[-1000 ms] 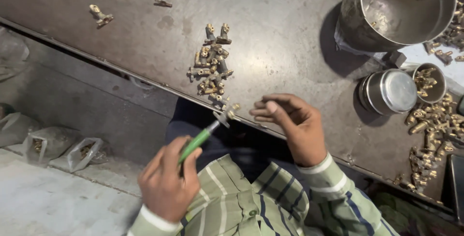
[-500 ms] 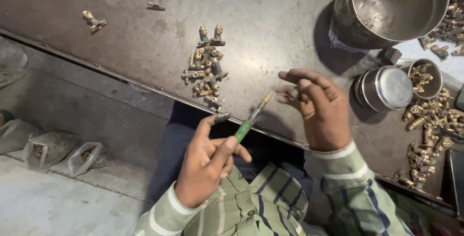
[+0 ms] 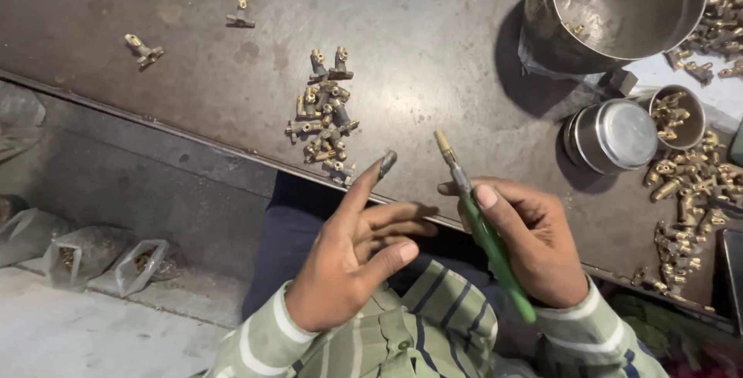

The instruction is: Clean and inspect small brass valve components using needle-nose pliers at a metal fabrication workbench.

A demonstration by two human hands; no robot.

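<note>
Right hand (image 3: 534, 242) grips the green-handled tool (image 3: 484, 231), left hand (image 3: 352, 258) spread empty; best to steady that brass tip before picking from the fittings pile (image 3: 323, 119).

Pot (image 3: 619, 14) cut by top edge; brass heap (image 3: 716, 6) behind it runs off at right, single pieces too small to tell. Tool (image 3: 487, 235) shaft partly hidden under right hand (image 3: 534, 246) thumb; brass tip too small to tell its shape. Bags (image 3: 93, 258) below worktop (image 3: 193, 45): contents blurred; dark object (image 3: 733, 266) cut by right edge.
</note>
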